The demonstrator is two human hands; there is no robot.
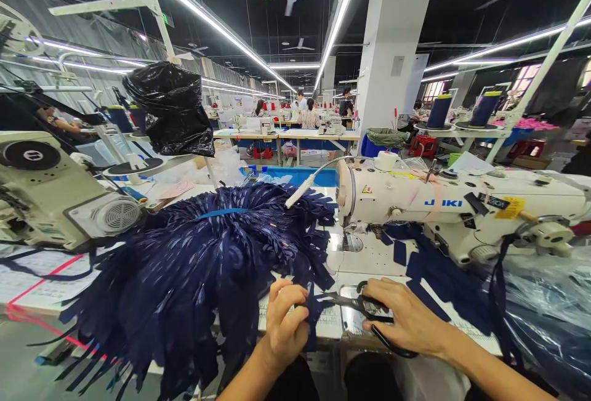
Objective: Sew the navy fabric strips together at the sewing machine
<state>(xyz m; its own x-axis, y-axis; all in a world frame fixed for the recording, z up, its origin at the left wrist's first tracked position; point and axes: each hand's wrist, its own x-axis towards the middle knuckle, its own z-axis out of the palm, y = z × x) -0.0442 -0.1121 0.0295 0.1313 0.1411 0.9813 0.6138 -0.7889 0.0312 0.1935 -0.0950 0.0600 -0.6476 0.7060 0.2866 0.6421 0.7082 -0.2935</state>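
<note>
My right hand [406, 315] grips a pair of black-handled scissors [353, 303], the blades pointing left and slightly apart. Their tips reach a navy fabric strip [314, 311] by the table's front edge. Curled round this strip's left side are the fingers of my left hand [287, 318]; the exact pinch is partly hidden. A large bundle of navy strips [184, 278], gathered under a blue band [221, 212], spreads to the left and hangs over the front edge. Just beyond the scissors is the needle area of a white sewing machine [452, 201].
More navy pieces [443, 284] lie under the machine arm, beside clear plastic [554, 302] at right. A second machine [55, 185] stands at left, near a black plastic bag [170, 108]. A lamp on a bent neck [300, 190] overhangs the bundle. People work at tables farther back.
</note>
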